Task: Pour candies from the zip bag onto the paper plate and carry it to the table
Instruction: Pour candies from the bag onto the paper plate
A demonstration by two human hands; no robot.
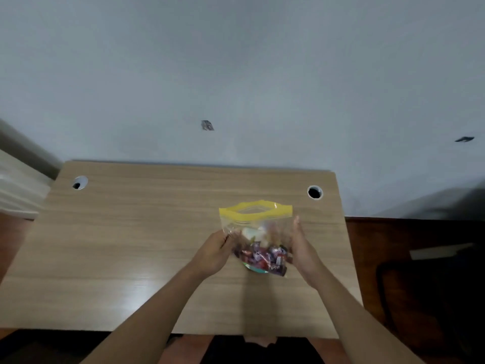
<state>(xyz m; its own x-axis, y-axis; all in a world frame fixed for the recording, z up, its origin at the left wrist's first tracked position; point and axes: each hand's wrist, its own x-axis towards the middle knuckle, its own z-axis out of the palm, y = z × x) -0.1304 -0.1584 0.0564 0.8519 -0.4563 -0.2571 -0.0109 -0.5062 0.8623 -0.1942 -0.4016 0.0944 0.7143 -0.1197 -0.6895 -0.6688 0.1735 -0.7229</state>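
A clear zip bag (256,224) with a yellow zip strip stands upright over the wooden table (118,232), its mouth open at the top. Wrapped candies (262,254) in purple, red and white fill its lower half. My left hand (214,254) grips the bag's left side. My right hand (301,248) presses flat against its right side, fingers pointing up. No paper plate is in view.
The table has two round cable holes, one at the back left (80,183) and one at the back right (315,192). A pale wall rises behind it. A dark chair (430,285) stands on the reddish floor to the right.
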